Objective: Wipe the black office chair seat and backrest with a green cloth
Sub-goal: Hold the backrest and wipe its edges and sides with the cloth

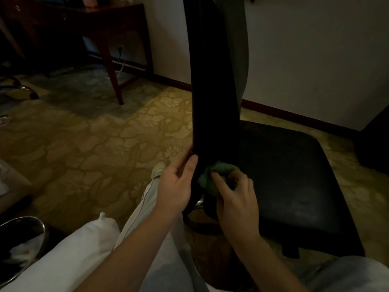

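The black office chair stands in front of me, seen from the side. Its tall backrest point(212, 81) rises edge-on through the middle of the view. The black padded seat point(294, 178) spreads to the right. My left hand point(175, 186) grips the lower left edge of the backrest, thumb on its near face. My right hand point(237, 199) holds a bunched green cloth point(212, 175) pressed against the bottom of the backrest, where it meets the seat. Part of the cloth is hidden under my fingers.
A dark wooden desk point(101, 24) stands at the back left, by a white wall point(315, 49). Patterned carpet point(94, 140) covers the floor. My legs in light trousers point(147, 239) stretch forward. A metal bin point(21, 237) sits at the lower left, and another chair's base point(19, 87) at the far left.
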`<move>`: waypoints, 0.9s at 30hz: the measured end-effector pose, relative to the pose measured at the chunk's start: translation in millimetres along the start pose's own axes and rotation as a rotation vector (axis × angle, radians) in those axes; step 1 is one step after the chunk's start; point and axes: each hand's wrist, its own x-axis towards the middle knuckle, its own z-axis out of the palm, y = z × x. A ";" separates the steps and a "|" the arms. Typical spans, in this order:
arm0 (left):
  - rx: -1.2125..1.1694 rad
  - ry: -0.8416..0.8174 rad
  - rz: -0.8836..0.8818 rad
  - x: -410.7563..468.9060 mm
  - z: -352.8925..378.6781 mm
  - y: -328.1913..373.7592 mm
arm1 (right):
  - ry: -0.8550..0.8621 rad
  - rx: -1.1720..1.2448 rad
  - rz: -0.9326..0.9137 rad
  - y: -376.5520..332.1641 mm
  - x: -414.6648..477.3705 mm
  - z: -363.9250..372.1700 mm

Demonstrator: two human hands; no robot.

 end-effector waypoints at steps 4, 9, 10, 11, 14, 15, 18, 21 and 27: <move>-0.005 0.000 -0.004 0.8 0.6 -1.5 | 0.134 0.068 -0.024 -6.1 27.2 -22.4; -0.026 -0.006 0.033 -1.1 1.3 -1.3 | 0.176 0.079 -0.068 -14.4 44.7 -24.3; -0.023 -0.001 0.032 -0.9 1.5 -1.6 | 0.168 0.065 -0.063 -12.5 40.9 -18.9; -0.017 0.003 0.030 0.0 1.9 -2.0 | 0.150 0.046 -0.056 -9.7 34.7 -11.7; -0.011 0.008 0.022 2.2 2.3 -2.7 | 0.033 -0.007 -0.031 0.2 7.3 12.8; -0.008 0.008 0.022 2.5 2.4 -2.4 | -0.017 -0.019 -0.025 3.2 -2.2 20.5; -0.001 -0.002 0.027 2.4 1.2 -3.5 | -0.134 -0.026 0.001 6.7 -20.6 33.4; 0.012 0.009 0.043 2.4 0.7 -6.2 | -0.137 0.033 0.042 5.4 -21.9 27.4; -0.025 0.003 -0.050 -2.7 0.6 -14.4 | 0.019 0.159 0.035 -4.1 3.4 -3.1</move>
